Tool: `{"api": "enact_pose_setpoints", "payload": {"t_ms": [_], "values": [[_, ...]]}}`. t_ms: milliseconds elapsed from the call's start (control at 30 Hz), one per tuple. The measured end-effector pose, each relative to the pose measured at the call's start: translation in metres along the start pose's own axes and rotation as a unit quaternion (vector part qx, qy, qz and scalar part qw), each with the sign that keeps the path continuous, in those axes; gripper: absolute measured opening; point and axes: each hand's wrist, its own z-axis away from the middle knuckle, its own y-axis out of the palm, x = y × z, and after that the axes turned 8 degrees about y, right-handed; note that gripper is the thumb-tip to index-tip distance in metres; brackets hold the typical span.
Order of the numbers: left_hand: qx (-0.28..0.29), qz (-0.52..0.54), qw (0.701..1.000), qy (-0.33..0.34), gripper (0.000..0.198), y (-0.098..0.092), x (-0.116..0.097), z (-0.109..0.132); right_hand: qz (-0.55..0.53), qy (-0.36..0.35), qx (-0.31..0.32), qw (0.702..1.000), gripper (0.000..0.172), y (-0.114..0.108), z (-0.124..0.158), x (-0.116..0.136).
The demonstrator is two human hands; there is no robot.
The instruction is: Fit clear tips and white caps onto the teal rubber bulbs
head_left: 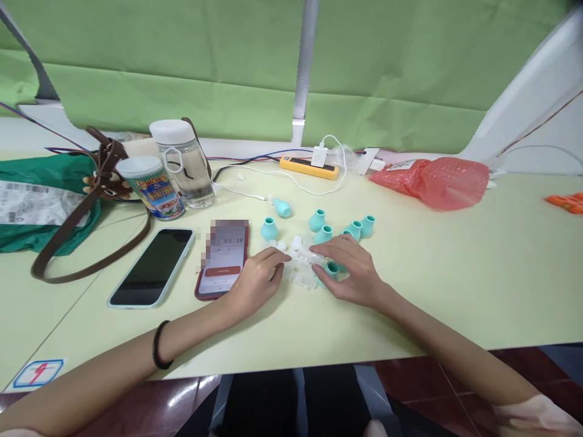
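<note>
Both hands rest on the pale yellow table [410,291] over a heap of small clear plastic pieces [300,276]. My left hand [257,280] pinches at the heap's left side, fingers curled on a clear piece. My right hand [353,270] lies over the heap's right side, fingers closed around a teal rubber bulb [331,269]. Several more teal bulbs [317,220] stand or lie just beyond the heap, one [282,207] on its side further back.
A red-cased phone [224,258] showing a timer and a dark phone [152,267] lie left of my hands. Behind them stand a printed cup [152,188], a clear bottle [184,161], a bag strap [82,218] and green bag. A yellow power strip [310,167] and red plastic bag [432,181] lie at the back.
</note>
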Motion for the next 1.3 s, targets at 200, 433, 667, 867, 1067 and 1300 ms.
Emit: {"api": "enact_pose_setpoints", "payload": {"t_ms": [200, 433, 667, 867, 1067, 1300], "values": [[0.078, -0.096, 0.992, 0.023, 0.020, 0.001, -0.003, 0.002, 0.040, 0.013, 0.043, 0.998, 0.018, -0.003, -0.004, -0.001], [0.107, -0.259, 0.954, 0.111, 0.014, -0.009, -0.018, 0.000, 0.096, 0.018, 0.119, 0.988, 0.013, 0.013, 0.002, -0.011], [0.198, -0.263, 0.907, 0.262, 0.018, 0.004, -0.018, 0.011, 0.086, 0.020, 0.089, 0.992, 0.013, 0.013, 0.001, -0.008], [0.193, -0.266, 0.911, 0.248, 0.016, 0.005, -0.019, 0.013, 0.090, 0.035, 0.135, 0.986, 0.025, 0.003, -0.043, -0.010], [0.154, -0.263, 0.916, 0.260, 0.018, 0.006, -0.018, 0.015, 0.201, 0.094, 0.336, 0.915, 0.044, 0.026, -0.106, -0.030], [0.132, -0.264, 0.917, 0.269, 0.017, 0.006, -0.017, 0.015, 0.228, 0.128, 0.424, 0.867, 0.033, 0.062, -0.123, -0.042]]}}
